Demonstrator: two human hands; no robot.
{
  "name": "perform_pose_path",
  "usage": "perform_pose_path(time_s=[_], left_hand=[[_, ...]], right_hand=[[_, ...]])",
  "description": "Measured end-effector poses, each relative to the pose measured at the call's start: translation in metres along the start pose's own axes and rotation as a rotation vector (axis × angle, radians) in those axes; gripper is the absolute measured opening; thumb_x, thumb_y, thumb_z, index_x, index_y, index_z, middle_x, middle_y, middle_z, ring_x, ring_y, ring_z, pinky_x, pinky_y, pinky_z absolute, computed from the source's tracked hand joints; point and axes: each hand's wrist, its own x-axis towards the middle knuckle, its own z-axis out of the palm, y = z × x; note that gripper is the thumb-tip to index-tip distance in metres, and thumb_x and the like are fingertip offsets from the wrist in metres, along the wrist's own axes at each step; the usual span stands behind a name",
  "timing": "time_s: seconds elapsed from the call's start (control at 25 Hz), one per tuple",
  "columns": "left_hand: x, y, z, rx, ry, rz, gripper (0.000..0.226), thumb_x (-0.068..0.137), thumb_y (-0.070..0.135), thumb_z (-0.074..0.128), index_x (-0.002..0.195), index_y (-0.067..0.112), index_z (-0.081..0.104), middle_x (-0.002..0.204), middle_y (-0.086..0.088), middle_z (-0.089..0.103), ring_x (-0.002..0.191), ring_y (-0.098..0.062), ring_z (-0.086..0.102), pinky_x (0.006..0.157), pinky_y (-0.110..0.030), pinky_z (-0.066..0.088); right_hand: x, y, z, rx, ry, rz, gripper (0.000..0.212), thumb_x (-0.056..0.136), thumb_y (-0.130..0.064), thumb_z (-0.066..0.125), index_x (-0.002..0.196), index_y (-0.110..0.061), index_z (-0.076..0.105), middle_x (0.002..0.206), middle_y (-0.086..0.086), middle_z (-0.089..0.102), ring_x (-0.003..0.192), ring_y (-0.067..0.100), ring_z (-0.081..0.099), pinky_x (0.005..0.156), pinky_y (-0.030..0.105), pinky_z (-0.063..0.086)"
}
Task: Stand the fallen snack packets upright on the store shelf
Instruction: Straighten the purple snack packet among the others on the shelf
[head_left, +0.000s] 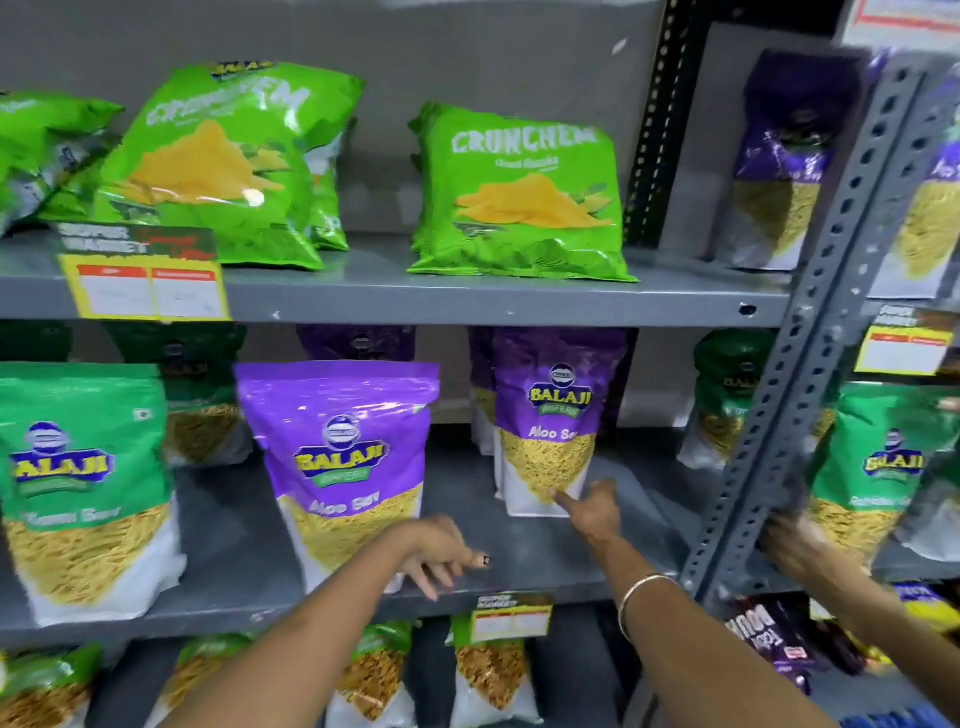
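Observation:
On the middle shelf (519, 571) a purple Aloo Sev packet (343, 441) stands upright near the front edge. My left hand (441, 553) hovers at its lower right corner, fingers spread and holding nothing. A second purple Aloo Sev packet (550, 415) stands upright farther back. My right hand (592, 506) reaches to its base and its fingertips touch the bottom front, without gripping it. Green Crunchem bags (519, 192) lean back on the upper shelf (467, 296). Another Crunchem bag (218, 161) tilts to the left.
A green Balaji packet (78, 483) stands at the left. A slotted grey upright (810, 364) divides the bays. Beyond it another person's hand (800, 551) is at a green packet (872, 467). Price tags (145, 291) hang on the shelf edges, and more packets stand on the shelf below.

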Motion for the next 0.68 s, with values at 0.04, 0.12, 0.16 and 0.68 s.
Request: perform_pose_path(time_s=[0.04,0.12,0.16,0.68], left_hand=[[0.018,0.016,0.007,-0.088,0.147,0.084,0.048,0.085,0.029,0.061,0.124,0.004,0.048,0.119,-0.014,0.054,0.115,-0.027,0.053,0.101,-0.04,0.046],[0.053,0.047,0.019,-0.268,0.391,0.208,0.075,0.078,0.024,0.071,0.139,0.006,0.033,0.144,-0.01,0.04,0.129,-0.024,0.042,0.105,-0.033,0.038],[0.065,0.06,0.022,-0.375,0.446,0.282,0.075,0.078,0.016,0.071,0.14,0.008,0.031,0.151,-0.008,0.03,0.134,-0.021,0.036,0.106,-0.027,0.034],[0.09,0.07,0.046,-0.541,0.606,0.304,0.038,0.063,0.0,0.08,0.075,0.02,0.05,0.096,-0.012,0.065,0.094,-0.025,0.061,0.085,-0.038,0.051]], right_hand=[[0.019,0.005,-0.012,0.005,0.012,-0.002,0.08,0.069,-0.026,0.08,0.127,0.009,0.039,0.134,0.026,0.049,0.125,0.036,0.047,0.103,0.04,0.039],[0.057,0.013,-0.028,0.01,-0.056,-0.016,0.096,0.067,-0.028,0.081,0.139,0.007,0.029,0.146,0.022,0.037,0.135,0.032,0.037,0.111,0.037,0.033],[0.073,0.017,-0.029,0.042,-0.132,-0.027,0.099,0.068,-0.026,0.08,0.143,0.004,0.022,0.151,0.018,0.03,0.139,0.028,0.032,0.113,0.035,0.029],[0.089,0.044,-0.035,0.304,-0.572,-0.11,0.058,0.063,0.006,0.078,0.113,-0.005,0.049,0.118,0.016,0.062,0.103,0.025,0.06,0.08,0.025,0.054]])
